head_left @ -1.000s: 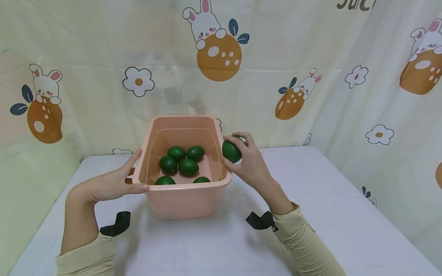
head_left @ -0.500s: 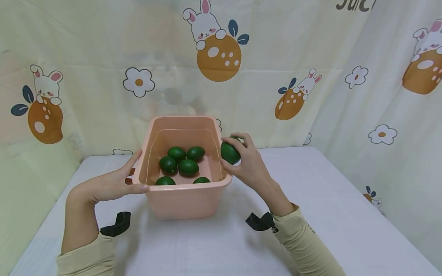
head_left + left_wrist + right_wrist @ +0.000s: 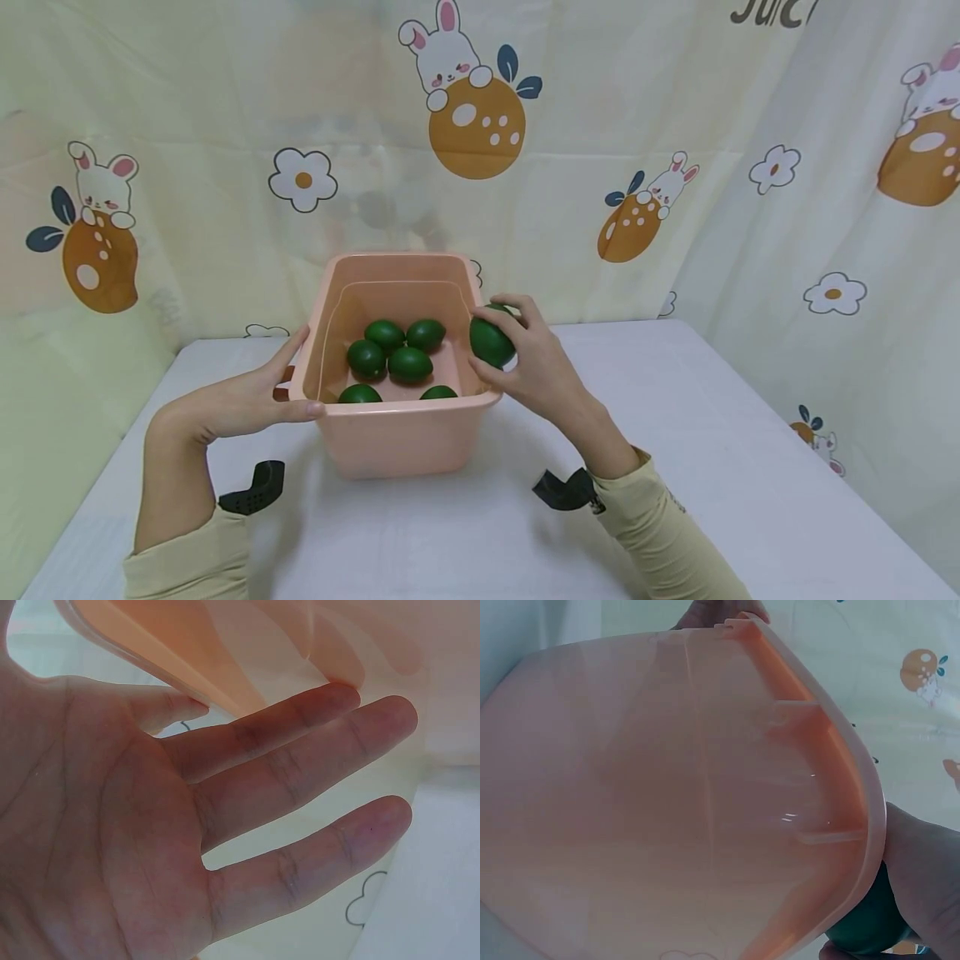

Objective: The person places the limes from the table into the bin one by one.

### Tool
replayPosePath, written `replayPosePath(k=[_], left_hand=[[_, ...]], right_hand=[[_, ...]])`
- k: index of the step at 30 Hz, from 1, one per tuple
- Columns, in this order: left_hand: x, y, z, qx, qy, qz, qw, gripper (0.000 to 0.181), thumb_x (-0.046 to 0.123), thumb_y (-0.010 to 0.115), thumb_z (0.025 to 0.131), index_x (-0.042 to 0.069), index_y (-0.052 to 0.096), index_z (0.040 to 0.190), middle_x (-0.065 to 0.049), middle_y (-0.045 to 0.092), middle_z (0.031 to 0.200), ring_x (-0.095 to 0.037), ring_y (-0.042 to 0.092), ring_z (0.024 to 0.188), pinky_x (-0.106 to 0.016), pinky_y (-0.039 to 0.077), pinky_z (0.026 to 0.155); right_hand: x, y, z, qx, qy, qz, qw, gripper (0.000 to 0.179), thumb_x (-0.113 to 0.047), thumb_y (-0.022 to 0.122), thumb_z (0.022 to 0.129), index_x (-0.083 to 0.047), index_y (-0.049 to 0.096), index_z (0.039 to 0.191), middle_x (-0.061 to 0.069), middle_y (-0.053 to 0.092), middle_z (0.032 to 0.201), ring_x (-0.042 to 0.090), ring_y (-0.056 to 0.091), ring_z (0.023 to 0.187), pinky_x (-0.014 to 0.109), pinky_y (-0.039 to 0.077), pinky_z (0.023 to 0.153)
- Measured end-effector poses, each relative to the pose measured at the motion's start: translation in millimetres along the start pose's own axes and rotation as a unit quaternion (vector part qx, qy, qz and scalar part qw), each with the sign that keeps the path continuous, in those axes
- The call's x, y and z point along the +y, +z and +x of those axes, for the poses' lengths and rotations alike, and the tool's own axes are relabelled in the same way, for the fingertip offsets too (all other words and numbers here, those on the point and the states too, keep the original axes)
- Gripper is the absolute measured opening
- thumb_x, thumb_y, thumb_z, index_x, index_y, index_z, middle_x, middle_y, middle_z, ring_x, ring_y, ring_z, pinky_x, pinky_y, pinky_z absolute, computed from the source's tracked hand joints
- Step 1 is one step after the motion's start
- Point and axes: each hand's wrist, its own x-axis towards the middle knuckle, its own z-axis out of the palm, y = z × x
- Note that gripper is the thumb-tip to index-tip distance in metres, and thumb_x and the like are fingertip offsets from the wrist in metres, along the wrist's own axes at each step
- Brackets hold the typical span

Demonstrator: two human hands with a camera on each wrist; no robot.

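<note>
A pink plastic basin (image 3: 401, 440) stands on the table with several smooth, dark green oval fruits (image 3: 409, 365) on its floor. My left hand (image 3: 232, 404) touches its left side: the thumb lies on the front corner of the rim, and the index finger stretches along the side. In the left wrist view the fingers (image 3: 300, 769) are straight and spread beside the outer wall. Between thumb and fingers, my right hand (image 3: 543, 367) grips another green oval fruit (image 3: 491, 339) at the basin's right rim. The right wrist view shows this fruit (image 3: 870, 919) partly hidden behind the rim.
A white cloth covers the table (image 3: 720, 467). Directly behind it hangs a pale curtain (image 3: 360, 100) printed with rabbits and flowers, which also runs along the right side. A black mount sits at each wrist.
My right hand has shifted slightly left with the green oval fruit, from beside the right rim to over it. The left hand and the basin have stayed put.
</note>
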Motion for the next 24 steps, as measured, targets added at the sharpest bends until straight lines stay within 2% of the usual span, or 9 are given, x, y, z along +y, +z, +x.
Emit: replayPosePath(k=[8, 24], left_hand=[[1.9, 0.1, -1.1, -0.001, -0.003, -0.003, 1.0, 0.102, 0.041, 0.065, 0.087, 0.044, -0.018, 0.147, -0.016, 0.022, 0.154, -0.041, 0.037, 0.134, -0.06, 0.038, 0.1], [1.7, 0.0, -0.9, 0.001, -0.011, 0.003, 0.9999, 0.102, 0.043, 0.064, 0.087, 0.043, -0.018, 0.147, -0.016, 0.021, 0.154, -0.042, 0.036, 0.135, -0.061, 0.038, 0.1]], right_hand=[[-3.1, 0.9, -1.0, -0.017, -0.037, 0.002, 0.9991, 0.057, -0.027, 0.076, 0.08, -0.021, 0.054, 0.132, 0.006, 0.037, 0.137, 0.026, 0.058, 0.111, 0.035, 0.055, 0.083], [-3.8, 3.2, -1.6, -0.033, -0.058, 0.014, 0.9977, 0.058, -0.029, 0.074, 0.082, -0.024, 0.052, 0.135, 0.004, 0.038, 0.137, 0.022, 0.057, 0.108, 0.03, 0.055, 0.08]])
